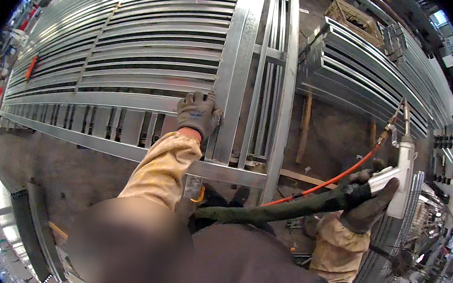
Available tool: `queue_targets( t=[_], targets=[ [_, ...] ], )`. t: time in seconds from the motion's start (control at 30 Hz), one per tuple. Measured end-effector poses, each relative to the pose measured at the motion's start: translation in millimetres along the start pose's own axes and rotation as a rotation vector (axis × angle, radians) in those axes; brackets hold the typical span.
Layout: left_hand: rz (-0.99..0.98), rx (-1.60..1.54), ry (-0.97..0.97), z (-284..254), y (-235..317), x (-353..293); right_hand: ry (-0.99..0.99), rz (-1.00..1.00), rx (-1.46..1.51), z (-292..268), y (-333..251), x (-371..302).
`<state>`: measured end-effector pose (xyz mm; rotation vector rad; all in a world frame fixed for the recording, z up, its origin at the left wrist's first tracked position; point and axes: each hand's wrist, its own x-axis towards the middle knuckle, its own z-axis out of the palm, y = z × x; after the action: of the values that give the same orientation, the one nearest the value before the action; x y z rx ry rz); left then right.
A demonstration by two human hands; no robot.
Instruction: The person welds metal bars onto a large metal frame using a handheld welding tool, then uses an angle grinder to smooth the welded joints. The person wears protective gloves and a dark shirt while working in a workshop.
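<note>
Nearest: dark green sleeved cable [286, 207], slung across the front of the body and leading rightward to the tool. Advice: keep slack, free of twists, clear of rail edges.

Right hand [371, 208], gloved: grip wrapped round the handle of a white gun-shaped tool [404, 167]. Metal nozzle [406, 120] pointed away from the body, off to the right of the frame, well apart from it. Orange hose [345, 174] curving up to a fitting beside the nozzle; worth guarding against snags. Best held with a firm wrist, cable weight taken along the forearm rather than by the fingers.

Left hand [198, 113], also gloved: laid palm down where slats meet a wide flat bar [234, 70], touching metal. Grip: cannot tell whether clenched on an edge or merely pressing. Judged useful for steadying; keep the palm planted, fingers well out of line with the nozzle.

Under and beyond the left hand: slatted metal frame [156, 72], lying flat, stretching to upper left, with 1 row of short crosspieces [133, 125] along the near side.

Farther, to the right: stacked metal frames [369, 68] on the floor side. Behind: yellowish crate [355, 19], contents unclear.
</note>
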<state>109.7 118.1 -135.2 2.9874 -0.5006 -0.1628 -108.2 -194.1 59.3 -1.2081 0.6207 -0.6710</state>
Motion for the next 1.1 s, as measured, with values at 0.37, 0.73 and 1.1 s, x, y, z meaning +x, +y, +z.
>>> queue_targets(
  t=[0.37, 0.73, 1.1],
  targets=[
    [0.146, -0.307, 0.183, -4.2, 27.7, -126.9, -0.177, -0.263, -0.044, -85.7, -104.7, 65.0],
    [0.146, -0.401, 0.265, -13.0, -77.2, -130.7, -0.038, -0.391, -0.476, -86.6, -106.1, 17.1],
    [0.132, -0.218, 0.403, 9.5, -238.7, 58.2, -0.234, 0.153, -0.720, 58.7, 20.2, -106.8]
  ],
)
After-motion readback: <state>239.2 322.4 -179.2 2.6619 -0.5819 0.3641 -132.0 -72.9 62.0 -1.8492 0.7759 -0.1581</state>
